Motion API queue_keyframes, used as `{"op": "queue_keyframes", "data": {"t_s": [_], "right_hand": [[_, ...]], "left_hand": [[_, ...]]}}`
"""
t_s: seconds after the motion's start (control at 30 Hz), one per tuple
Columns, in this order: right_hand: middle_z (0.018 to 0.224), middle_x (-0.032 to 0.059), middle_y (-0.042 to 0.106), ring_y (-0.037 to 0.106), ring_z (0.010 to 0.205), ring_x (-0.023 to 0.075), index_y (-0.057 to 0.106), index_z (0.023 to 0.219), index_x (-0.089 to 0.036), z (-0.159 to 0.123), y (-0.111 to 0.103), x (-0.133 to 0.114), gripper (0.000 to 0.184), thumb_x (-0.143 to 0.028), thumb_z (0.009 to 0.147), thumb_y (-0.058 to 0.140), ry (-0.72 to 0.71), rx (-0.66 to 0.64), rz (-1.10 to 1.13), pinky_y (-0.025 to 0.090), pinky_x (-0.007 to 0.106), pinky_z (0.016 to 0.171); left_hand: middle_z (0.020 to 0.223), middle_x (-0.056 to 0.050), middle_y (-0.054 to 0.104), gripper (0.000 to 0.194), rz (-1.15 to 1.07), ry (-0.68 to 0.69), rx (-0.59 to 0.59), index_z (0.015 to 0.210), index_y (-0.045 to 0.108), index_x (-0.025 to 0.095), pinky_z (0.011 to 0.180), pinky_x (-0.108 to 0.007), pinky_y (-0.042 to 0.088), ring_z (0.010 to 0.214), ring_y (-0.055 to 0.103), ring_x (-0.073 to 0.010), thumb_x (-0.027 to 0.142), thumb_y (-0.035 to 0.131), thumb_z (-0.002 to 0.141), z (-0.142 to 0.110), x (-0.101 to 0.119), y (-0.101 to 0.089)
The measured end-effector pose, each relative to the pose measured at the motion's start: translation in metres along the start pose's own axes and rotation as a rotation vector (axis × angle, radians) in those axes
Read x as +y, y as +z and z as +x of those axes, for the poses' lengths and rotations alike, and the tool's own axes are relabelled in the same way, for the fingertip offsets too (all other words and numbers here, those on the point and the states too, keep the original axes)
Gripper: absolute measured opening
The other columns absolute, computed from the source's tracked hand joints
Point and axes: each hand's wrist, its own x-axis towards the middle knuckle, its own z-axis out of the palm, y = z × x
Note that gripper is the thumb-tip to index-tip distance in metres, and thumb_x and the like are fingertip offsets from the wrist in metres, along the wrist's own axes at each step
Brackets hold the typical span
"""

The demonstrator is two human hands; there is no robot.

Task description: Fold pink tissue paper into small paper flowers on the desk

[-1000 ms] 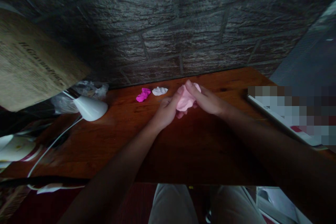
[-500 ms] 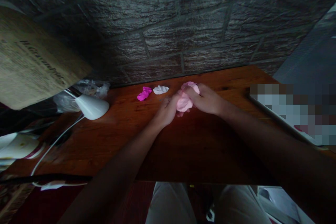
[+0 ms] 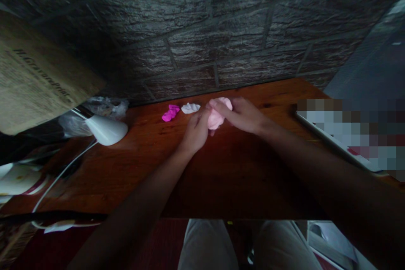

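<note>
A soft light-pink lump of what looks like modelling clay (image 3: 217, 119) is pressed between my two hands above the wooden table. My left hand (image 3: 196, 131) grips it from the left, its fingers partly hidden under the lump. From the right, my right hand (image 3: 242, 114) closes on it, the thumb lying across its top. Just beyond my left hand, a white crumpled lump (image 3: 190, 108) rests on the table. Beside that one, further left, lies a bright magenta lump (image 3: 171, 112).
A white lamp (image 3: 106, 130) with a cable stands on the left of the wooden table (image 3: 133, 177), near a printed brown paper bag (image 3: 41, 80) and clear plastic. A stone-patterned wall (image 3: 177, 29) runs behind. At the right lies a flat pale-edged object (image 3: 335, 143), partly pixelated.
The pink lump looks more compact and rounded, and both hands have shifted their hold on it slightly. The whole view has moved a little, with the white and magenta lumps still lying in place.
</note>
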Motion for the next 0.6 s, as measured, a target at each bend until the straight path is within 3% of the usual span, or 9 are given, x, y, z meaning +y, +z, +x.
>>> {"op": "queue_keyframes", "data": {"t_s": [0.17,0.33,0.5,0.6], "right_hand": [[0.08,0.0051,0.075,0.068,0.075,0.0189,0.074,0.086,-0.018,0.0034,0.0015,0.0044,0.054,-0.071,0.081,0.065,-0.03,0.06,0.163,0.049,0.028,0.066],[0.072,0.002,0.069,0.063,0.068,0.0163,0.068,0.076,-0.018,0.006,0.0,0.0033,0.05,-0.066,0.069,0.08,0.062,0.181,0.297,0.046,0.026,0.058],[0.075,0.0023,0.069,0.062,0.067,0.0157,0.064,0.078,-0.017,0.005,0.0003,-0.0027,0.056,-0.068,0.064,0.082,0.16,0.086,0.44,0.048,0.026,0.059],[0.078,0.0034,0.069,0.062,0.067,0.0153,0.062,0.084,-0.018,0.0055,-0.0004,-0.003,0.059,-0.071,0.065,0.08,0.189,0.131,0.442,0.048,0.026,0.059]], "left_hand": [[0.058,0.0,0.058,0.036,-0.205,-0.121,-0.034,0.084,0.061,0.019,0.044,-0.023,0.038,0.05,0.052,-0.012,0.049,0.044,0.093,0.0043,0.0002,-0.0004],[0.061,0.0,0.058,0.03,-0.306,-0.197,-0.122,0.077,0.055,0.02,0.043,-0.022,0.036,0.05,0.051,-0.0108,0.049,0.056,0.083,0.0062,0.001,-0.0022],[0.055,-0.001,0.057,0.043,-0.209,-0.134,-0.178,0.068,0.055,0.02,0.042,-0.023,0.035,0.047,0.05,-0.0107,0.058,0.051,0.088,0.0027,-0.0017,-0.0034],[0.051,0.001,0.052,0.052,-0.073,-0.078,-0.164,0.064,0.053,0.02,0.042,-0.024,0.031,0.044,0.045,-0.0088,0.064,0.051,0.09,0.0001,-0.0006,-0.0024]]}}
